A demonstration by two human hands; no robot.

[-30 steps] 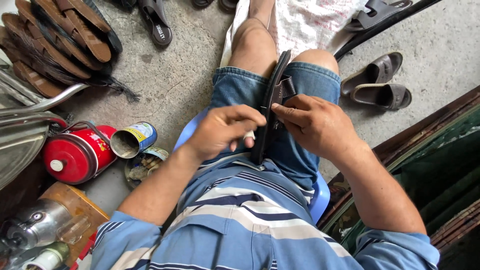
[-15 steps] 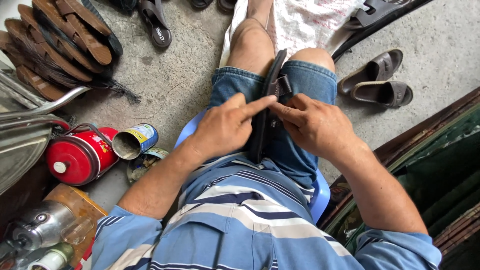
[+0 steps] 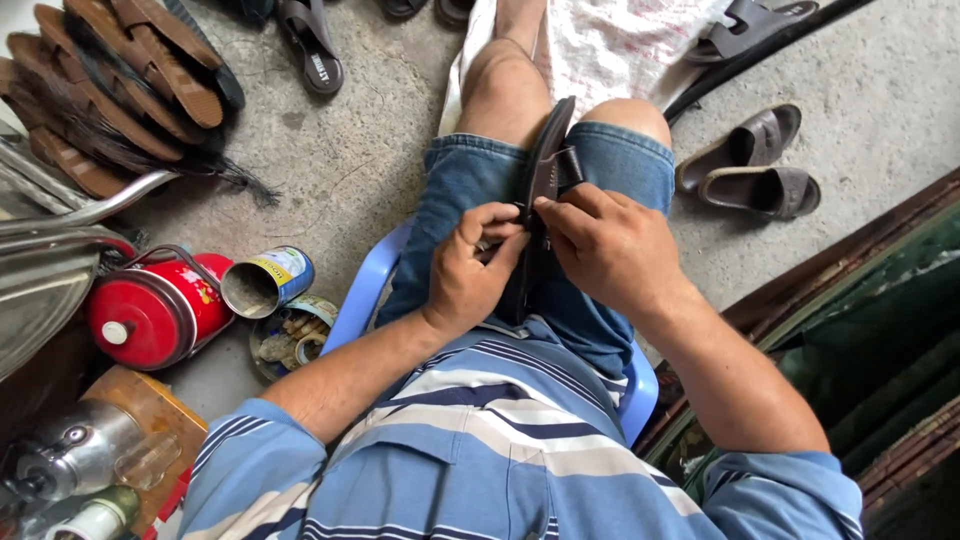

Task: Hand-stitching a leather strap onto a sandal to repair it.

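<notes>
Both hands pinch the dark sandal (image 3: 540, 190) on edge between the knees, left hand (image 3: 470, 275) and right hand (image 3: 610, 250) pressing its strap (image 3: 568, 165); a slipped grip could tear it.

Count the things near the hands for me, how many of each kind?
Dark sandal held by the left hand and right hand: 1
Grey sandals: 2
Open tin cans: 1
Red flasks: 1
Blue chairs: 1
Total: 6
</notes>
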